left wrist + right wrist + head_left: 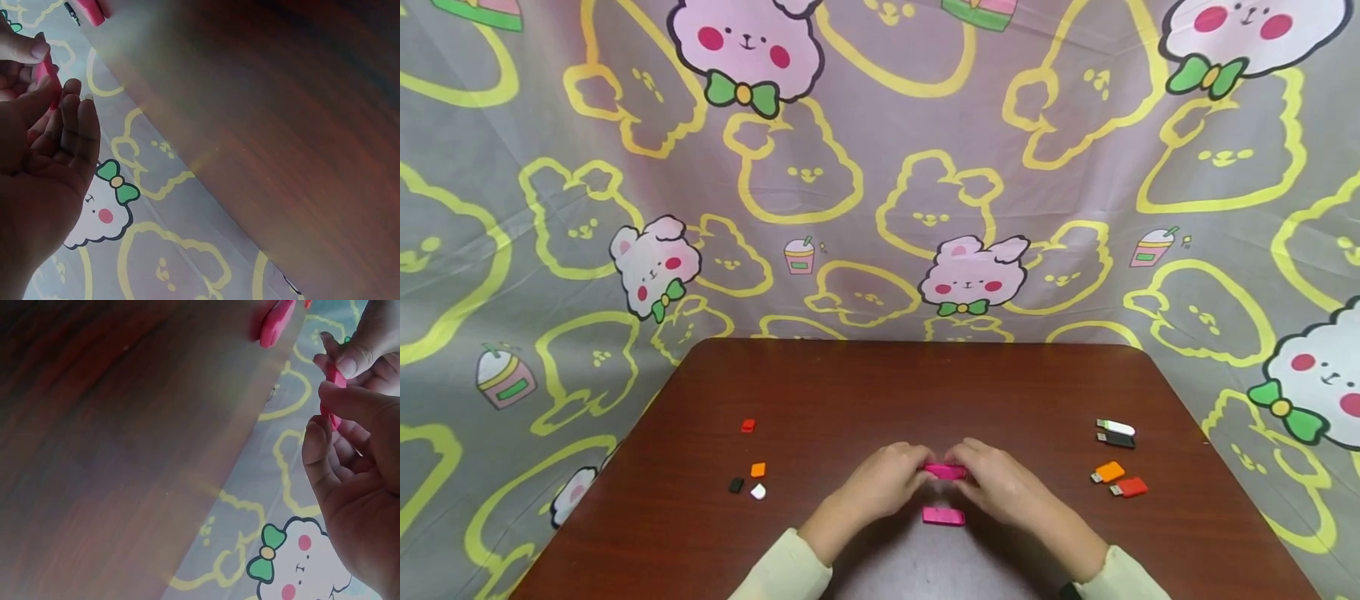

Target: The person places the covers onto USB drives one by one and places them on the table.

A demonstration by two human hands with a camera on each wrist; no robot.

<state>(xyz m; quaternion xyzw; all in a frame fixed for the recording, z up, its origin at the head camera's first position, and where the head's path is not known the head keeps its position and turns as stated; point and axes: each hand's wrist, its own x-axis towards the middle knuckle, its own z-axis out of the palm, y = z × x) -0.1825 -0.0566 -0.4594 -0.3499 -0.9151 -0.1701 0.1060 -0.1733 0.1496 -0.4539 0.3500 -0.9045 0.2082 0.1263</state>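
My left hand (pixel 887 479) and right hand (pixel 1003 483) meet over the middle of the table. Between them they pinch a bright pink USB stick (pixel 945 472), one hand at each end, thumbs and fingertips on it. Both wrist views show the pink stick (pixel 336 377) partly covered by the thumbs and fingers, so its connector end is hidden. A second pink USB stick (pixel 943 517) lies flat on the table just below the hands, nearer to me.
On the right lie white (pixel 1122 428), black (pixel 1120 441), orange (pixel 1108 472) and red (pixel 1133 487) USB sticks with bare connectors. Small caps, red (pixel 748 426), orange (pixel 758 470), black (pixel 737 485) and white (pixel 758 492), sit at left. A patterned curtain (pixel 865 167) hangs behind the brown table (pixel 865 392).
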